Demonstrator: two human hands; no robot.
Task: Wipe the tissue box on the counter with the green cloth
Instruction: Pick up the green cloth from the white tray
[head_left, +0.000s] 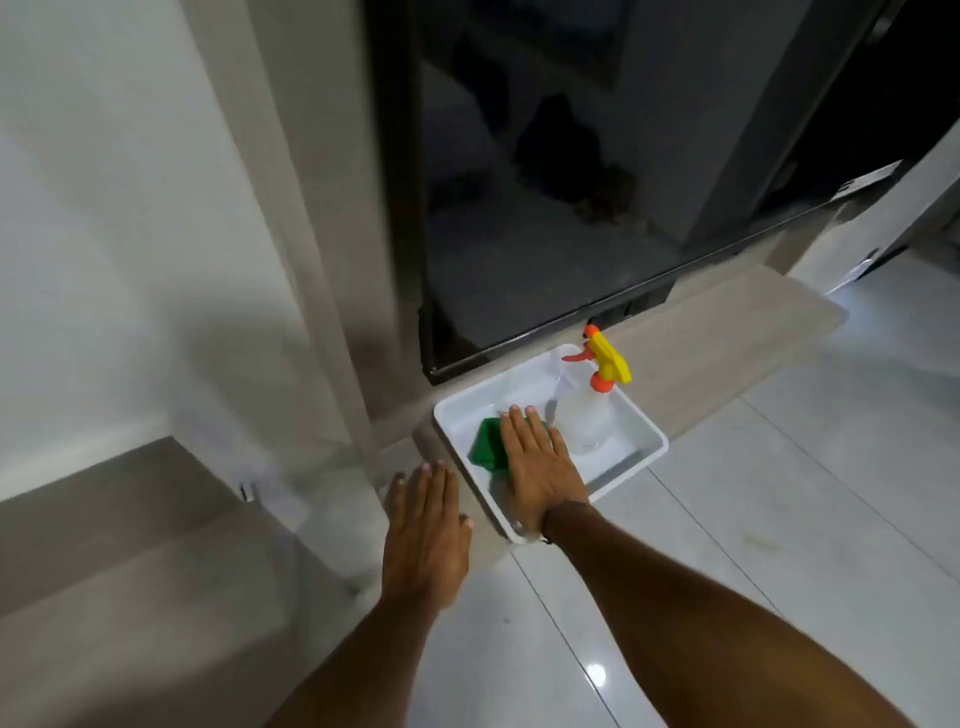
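Note:
A folded green cloth (487, 441) lies in a white plastic tray (644, 434) on a low wooden ledge by the floor. My right hand (535, 462) is spread flat over the cloth, fingers extended, covering its right part. My left hand (426, 535) hovers flat and open just left of the tray, holding nothing. No tissue box or counter is in view.
A clear spray bottle (582, 415) with a yellow and orange trigger head (610, 361) lies in the tray's far side. A dark glass door (519, 208) stands behind the tray. A wooden step (130, 571) is at the left. Glossy white tiles (779, 519) cover the floor at the right.

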